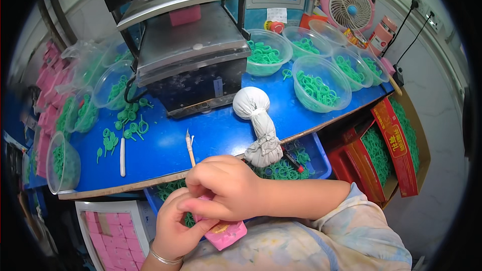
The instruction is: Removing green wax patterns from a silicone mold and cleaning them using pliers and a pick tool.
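The block point(227, 239) is before the table point(165, 143), bowls point(343, 96) flanking the press point(193, 62)

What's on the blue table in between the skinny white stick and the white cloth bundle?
In the head view, a thin pointed tool with a tan handle lies there; the blue tabletop shows on both sides of it.

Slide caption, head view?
Left hand holding pink block, right hand over it, before blue workbench with bowls of green looped pieces.

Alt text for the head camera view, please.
A person's left hand and right hand meet at a pink block in front of a blue table. On the table are a press, a white cloth bundle and clear bowls of green pieces.
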{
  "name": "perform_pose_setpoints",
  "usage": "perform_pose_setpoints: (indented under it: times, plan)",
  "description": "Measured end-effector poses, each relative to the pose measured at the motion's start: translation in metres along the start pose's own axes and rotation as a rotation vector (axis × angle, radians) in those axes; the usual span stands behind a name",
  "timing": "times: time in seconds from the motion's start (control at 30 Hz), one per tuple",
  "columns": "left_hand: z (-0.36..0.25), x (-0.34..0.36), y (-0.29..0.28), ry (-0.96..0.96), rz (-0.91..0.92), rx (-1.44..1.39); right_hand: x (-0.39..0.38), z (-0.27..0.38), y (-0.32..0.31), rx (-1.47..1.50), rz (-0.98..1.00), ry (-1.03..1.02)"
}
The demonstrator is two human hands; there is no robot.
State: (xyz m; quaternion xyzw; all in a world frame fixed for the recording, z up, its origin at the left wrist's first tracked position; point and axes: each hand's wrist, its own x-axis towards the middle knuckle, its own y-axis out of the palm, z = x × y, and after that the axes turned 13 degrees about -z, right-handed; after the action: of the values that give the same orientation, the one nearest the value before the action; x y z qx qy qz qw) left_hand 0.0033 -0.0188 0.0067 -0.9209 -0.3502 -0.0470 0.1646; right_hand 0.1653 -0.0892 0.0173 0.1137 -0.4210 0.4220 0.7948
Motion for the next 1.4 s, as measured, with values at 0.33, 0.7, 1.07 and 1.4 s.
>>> perform_pose_setpoints:
  times: [0.33, 0.7, 1.07, 1.4]
  plan:
    - [-0.004, -0.005, -0.006, 0.163, -0.286, -0.026, -0.026, -0.004, -0.009, 0.63, 0.382, 1.021]
    - [0.007, -0.004, -0.012, -0.174, -0.115, -0.555, -0.031, 0.006, -0.018, 0.097, 0.489, 0.325]
    - [0.0, -0.004, -0.003, 0.271, -0.188, 0.106, -0.041, 0.003, -0.012, 0.112, 0.299, 0.26]
    - [-0.005, 0.001, 0.001, 0.598, -0.263, 0.44, -0.047, -0.002, -0.012, 0.006, 0.278, 0.211]
